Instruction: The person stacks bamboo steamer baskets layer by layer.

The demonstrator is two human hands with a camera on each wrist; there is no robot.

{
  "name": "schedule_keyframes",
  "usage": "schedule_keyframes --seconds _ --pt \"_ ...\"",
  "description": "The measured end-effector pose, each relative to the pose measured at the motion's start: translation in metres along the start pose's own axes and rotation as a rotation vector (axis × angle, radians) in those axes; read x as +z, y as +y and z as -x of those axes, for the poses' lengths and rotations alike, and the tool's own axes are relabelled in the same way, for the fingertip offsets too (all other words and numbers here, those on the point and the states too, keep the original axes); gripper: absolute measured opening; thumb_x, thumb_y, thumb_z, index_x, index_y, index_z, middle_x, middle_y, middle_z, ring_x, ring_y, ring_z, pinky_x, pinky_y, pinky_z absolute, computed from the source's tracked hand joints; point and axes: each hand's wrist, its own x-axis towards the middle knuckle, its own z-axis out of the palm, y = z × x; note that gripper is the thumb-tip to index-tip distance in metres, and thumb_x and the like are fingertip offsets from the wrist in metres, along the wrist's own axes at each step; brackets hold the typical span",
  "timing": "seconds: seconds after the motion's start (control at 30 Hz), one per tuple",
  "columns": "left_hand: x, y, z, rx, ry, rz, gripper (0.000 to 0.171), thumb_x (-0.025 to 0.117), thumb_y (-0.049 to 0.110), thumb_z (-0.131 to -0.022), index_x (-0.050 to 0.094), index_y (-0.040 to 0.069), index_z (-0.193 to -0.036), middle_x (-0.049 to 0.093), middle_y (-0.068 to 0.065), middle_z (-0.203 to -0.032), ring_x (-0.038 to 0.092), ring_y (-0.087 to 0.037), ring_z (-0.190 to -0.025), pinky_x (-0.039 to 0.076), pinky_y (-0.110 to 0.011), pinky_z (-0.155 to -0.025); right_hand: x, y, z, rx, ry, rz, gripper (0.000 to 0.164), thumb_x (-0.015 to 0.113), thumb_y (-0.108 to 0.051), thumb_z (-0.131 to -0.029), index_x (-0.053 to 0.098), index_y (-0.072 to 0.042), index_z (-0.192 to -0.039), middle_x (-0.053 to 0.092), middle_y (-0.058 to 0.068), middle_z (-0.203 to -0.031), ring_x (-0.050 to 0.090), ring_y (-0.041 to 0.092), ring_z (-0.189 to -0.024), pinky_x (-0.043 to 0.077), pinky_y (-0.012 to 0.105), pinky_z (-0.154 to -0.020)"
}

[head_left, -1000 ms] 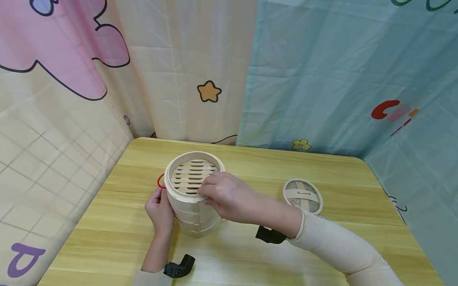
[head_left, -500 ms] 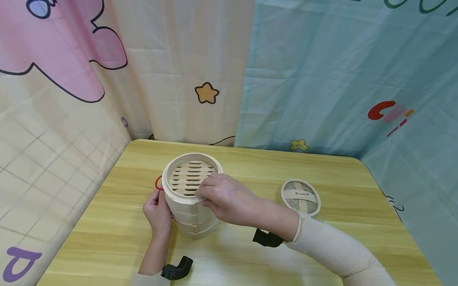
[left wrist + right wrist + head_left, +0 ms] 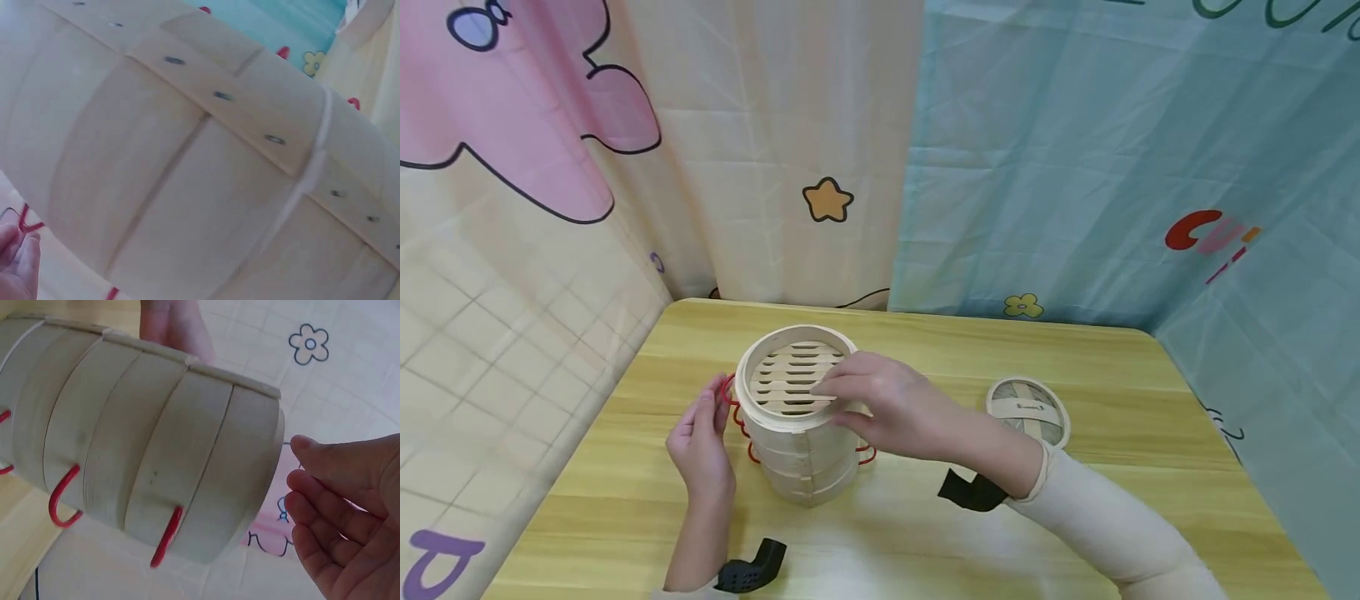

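Note:
A stack of small bamboo steamer baskets (image 3: 808,462) stands upright on the table, with a slatted bottom (image 3: 793,367) showing inside the top one. Red cord loops stick out from both sides. At the left, my left hand (image 3: 703,454) pinches the top red loop (image 3: 727,390); the left wrist view shows those fingertips (image 3: 25,253) right at the cord. My right hand (image 3: 898,408) hovers at the right front of the top rim. In the right wrist view, its thumb and loosely bent fingers (image 3: 325,525) are apart from the basket wall and hold nothing.
A round steamer lid (image 3: 1028,410) with a crossed bamboo strap lies on the wooden table (image 3: 925,533), behind my right forearm. Patterned curtains (image 3: 1037,167) hang close behind the table and along its sides. Black wrist mounts (image 3: 752,567) sit on both wrists.
My left hand has shifted left and up from the steamer's side to the top red loop, uncovering lower loops. My right hand has lifted slightly off the rim. The stack stays in place.

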Motion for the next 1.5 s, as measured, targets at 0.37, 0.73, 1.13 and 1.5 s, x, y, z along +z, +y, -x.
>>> schedule_keyframes --seconds 0.37,0.73,1.13,1.5 --pt "0.012 0.031 0.01 0.08 -0.151 0.007 0.037 0.054 0.013 -0.093 0.054 -0.014 -0.118 0.061 -0.016 -0.115 0.056 -0.023 -0.109 0.042 -0.028 -0.091 -0.036 0.048 0.062 0.3 0.134 -0.011 0.027 0.075 -0.001 -0.074 0.068 -0.001 -0.1 0.067 0.007 -0.097 0.061 0.02 -0.093 0.051 0.032 -0.079" --pt "0.017 0.03 0.016 0.097 -0.17 -0.066 0.032 0.059 0.004 -0.089 0.057 -0.011 -0.117 0.064 -0.012 -0.111 0.058 -0.019 -0.104 0.044 -0.024 -0.089 -0.036 0.105 0.169 0.76 0.032 0.069 0.023 0.07 -0.004 -0.08 0.067 0.003 -0.102 0.064 0.016 -0.1 0.059 0.031 -0.091 0.05 0.046 -0.076" --pt "0.014 0.027 0.016 0.058 -0.15 -0.152 0.031 0.059 0.004 -0.088 0.058 -0.006 -0.118 0.064 -0.008 -0.111 0.059 -0.016 -0.1 0.049 -0.018 -0.079 -0.016 0.14 0.217 0.747 -0.162 0.124 0.02 0.069 -0.003 -0.08 0.067 0.004 -0.098 0.065 0.015 -0.093 0.061 0.032 -0.087 0.052 0.043 -0.072" --pt "0.018 0.024 0.016 0.042 -0.148 -0.094 0.032 0.06 0.003 -0.088 0.058 -0.008 -0.118 0.065 -0.008 -0.11 0.059 -0.016 -0.103 0.048 -0.023 -0.083 0.003 0.145 0.235 0.642 -0.105 0.201 0.012 0.07 0.007 -0.075 0.069 0.001 -0.086 0.064 0.009 -0.083 0.061 0.025 -0.077 0.053 0.035 -0.064"
